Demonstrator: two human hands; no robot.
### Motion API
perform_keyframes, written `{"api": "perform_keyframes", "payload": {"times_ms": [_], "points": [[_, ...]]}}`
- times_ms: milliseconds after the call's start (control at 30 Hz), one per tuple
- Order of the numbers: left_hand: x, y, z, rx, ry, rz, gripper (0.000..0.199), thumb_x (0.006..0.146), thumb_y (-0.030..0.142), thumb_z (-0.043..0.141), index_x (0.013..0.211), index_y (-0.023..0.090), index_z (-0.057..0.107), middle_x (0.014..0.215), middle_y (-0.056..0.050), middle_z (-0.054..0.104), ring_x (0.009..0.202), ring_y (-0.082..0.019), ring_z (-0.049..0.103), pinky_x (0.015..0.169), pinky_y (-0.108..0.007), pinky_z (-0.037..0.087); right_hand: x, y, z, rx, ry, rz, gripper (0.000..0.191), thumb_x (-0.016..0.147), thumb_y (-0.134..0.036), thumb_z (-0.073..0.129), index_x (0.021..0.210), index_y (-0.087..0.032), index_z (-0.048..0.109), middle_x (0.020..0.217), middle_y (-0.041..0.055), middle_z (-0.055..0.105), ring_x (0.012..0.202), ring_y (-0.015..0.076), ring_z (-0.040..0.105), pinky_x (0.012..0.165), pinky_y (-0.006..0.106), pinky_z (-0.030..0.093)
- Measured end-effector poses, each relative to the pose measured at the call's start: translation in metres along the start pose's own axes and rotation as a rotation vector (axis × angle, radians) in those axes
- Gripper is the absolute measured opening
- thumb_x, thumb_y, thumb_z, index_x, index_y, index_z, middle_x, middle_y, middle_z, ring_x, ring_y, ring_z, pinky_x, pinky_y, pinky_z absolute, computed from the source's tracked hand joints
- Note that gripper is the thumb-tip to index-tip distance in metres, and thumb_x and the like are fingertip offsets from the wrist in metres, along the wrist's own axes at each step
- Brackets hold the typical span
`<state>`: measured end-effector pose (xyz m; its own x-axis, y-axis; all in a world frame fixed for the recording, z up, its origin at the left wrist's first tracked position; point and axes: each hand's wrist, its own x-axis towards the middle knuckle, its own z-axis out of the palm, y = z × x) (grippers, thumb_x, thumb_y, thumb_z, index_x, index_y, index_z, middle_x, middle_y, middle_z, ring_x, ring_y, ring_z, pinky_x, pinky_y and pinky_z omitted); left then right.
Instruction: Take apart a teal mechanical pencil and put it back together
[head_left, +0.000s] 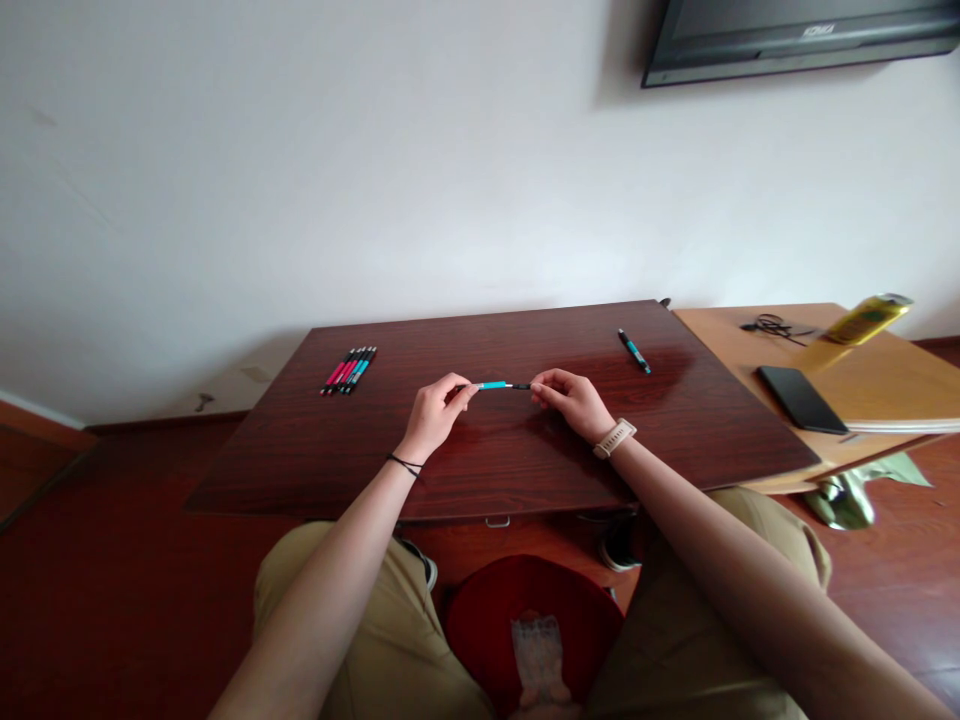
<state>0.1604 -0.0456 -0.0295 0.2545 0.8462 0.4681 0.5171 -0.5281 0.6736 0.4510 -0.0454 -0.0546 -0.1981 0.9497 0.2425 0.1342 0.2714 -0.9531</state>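
Quick count: two tables, one dark table (525, 470) and one lighter table (757, 340) next to it. Pens: one teal pen (495, 385) held between two hands, the left hand (435, 415) and right hand (574, 400), one loose pen (634, 351) off right, plus a bunch of pens (349, 370), maybe five or six, hard to tell. One phone (801, 398), one yellow can (870, 318).

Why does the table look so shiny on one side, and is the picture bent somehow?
Head view: soft light puts a pale glare on the dark table near the lone pen; wide-lens distortion bows the table edges; the pen held by left hand and right hand looks slightly soft.
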Motion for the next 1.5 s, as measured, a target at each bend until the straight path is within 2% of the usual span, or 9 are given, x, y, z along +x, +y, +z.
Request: {"api": "perform_keyframes", "payload": {"times_ms": [267, 533, 833, 933, 1133, 1367, 1500], "points": [[0.000, -0.001, -0.004, -0.025, 0.042, -0.019, 0.029, 0.104, 0.047, 0.063, 0.093, 0.021, 0.072, 0.068, 0.003, 0.066, 0.061, -0.014, 0.061, 0.065, -0.025, 0.045, 0.004, 0.001, -0.012, -0.005, 0.080, -0.024, 0.040, 0.093, -0.060, 0.075, 0.099, -0.021, 0.075, 0.086, 0.0043, 0.075, 0.076, 0.0189, 0.065, 0.073, 0.032, 0.052], [0.000, -0.001, -0.007, -0.039, 0.057, -0.039, 0.031, 0.104, 0.048, 0.063, 0.091, 0.021, 0.072, 0.068, 0.003, 0.066, 0.062, -0.014, 0.060, 0.066, -0.026, 0.045, 0.007, 0.006, -0.031, 0.025, 0.186, 0.047, 0.043, 0.085, -0.061, 0.081, 0.098, -0.020, 0.075, 0.087, 0.0059, 0.076, 0.074, 0.0189, 0.065, 0.069, 0.031, 0.053], [-0.001, -0.003, -0.009, -0.017, 0.071, -0.049, 0.031, 0.104, 0.049, 0.063, 0.092, 0.022, 0.071, 0.068, 0.003, 0.065, 0.062, -0.014, 0.060, 0.066, -0.026, 0.045, 0.007, 0.019, -0.049, -0.008, 0.207, 0.065, 0.042, 0.085, -0.060, 0.082, 0.100, -0.021, 0.076, 0.088, 0.0067, 0.079, 0.076, 0.0201, 0.068, 0.072, 0.032, 0.055], [-0.002, -0.004, -0.009, -0.009, 0.064, -0.058, 0.032, 0.104, 0.050, 0.063, 0.092, 0.022, 0.072, 0.068, 0.002, 0.067, 0.063, -0.015, 0.060, 0.067, -0.026, 0.046, 0.006, 0.022, -0.059, -0.080, 0.196, 0.070, 0.041, 0.086, -0.059, 0.081, 0.101, -0.021, 0.076, 0.089, 0.0071, 0.080, 0.081, 0.0225, 0.071, 0.075, 0.034, 0.056], [-0.003, -0.009, -0.010, -0.002, 0.052, -0.053, 0.032, 0.104, 0.050, 0.062, 0.092, 0.022, 0.072, 0.069, 0.002, 0.067, 0.063, -0.014, 0.061, 0.067, -0.026, 0.046, -0.001, 0.026, -0.083, -0.426, 0.160, 0.002, 0.036, 0.090, -0.058, 0.075, 0.098, -0.023, 0.079, 0.094, 0.0060, 0.080, 0.085, 0.0246, 0.069, 0.084, 0.040, 0.056], [-0.006, -0.012, -0.012, 0.000, 0.052, -0.052, 0.033, 0.104, 0.051, 0.063, 0.092, 0.022, 0.072, 0.068, 0.002, 0.066, 0.062, -0.014, 0.060, 0.065, -0.026, 0.045, -0.010, 0.048, -0.105, -0.571, 0.148, -0.020, 0.025, 0.089, -0.049, 0.075, 0.095, -0.025, 0.080, 0.102, 0.0080, 0.078, 0.089, 0.0266, 0.071, 0.092, 0.046, 0.058], [-0.005, -0.011, -0.010, -0.009, 0.039, -0.052, 0.033, 0.104, 0.051, 0.063, 0.093, 0.022, 0.072, 0.069, 0.002, 0.067, 0.062, -0.014, 0.060, 0.066, -0.026, 0.046, -0.013, 0.046, -0.106, -0.657, 0.156, -0.042, 0.020, 0.088, -0.040, 0.076, 0.100, -0.025, 0.081, 0.106, 0.0094, 0.077, 0.095, 0.0290, 0.071, 0.100, 0.052, 0.056]]}}
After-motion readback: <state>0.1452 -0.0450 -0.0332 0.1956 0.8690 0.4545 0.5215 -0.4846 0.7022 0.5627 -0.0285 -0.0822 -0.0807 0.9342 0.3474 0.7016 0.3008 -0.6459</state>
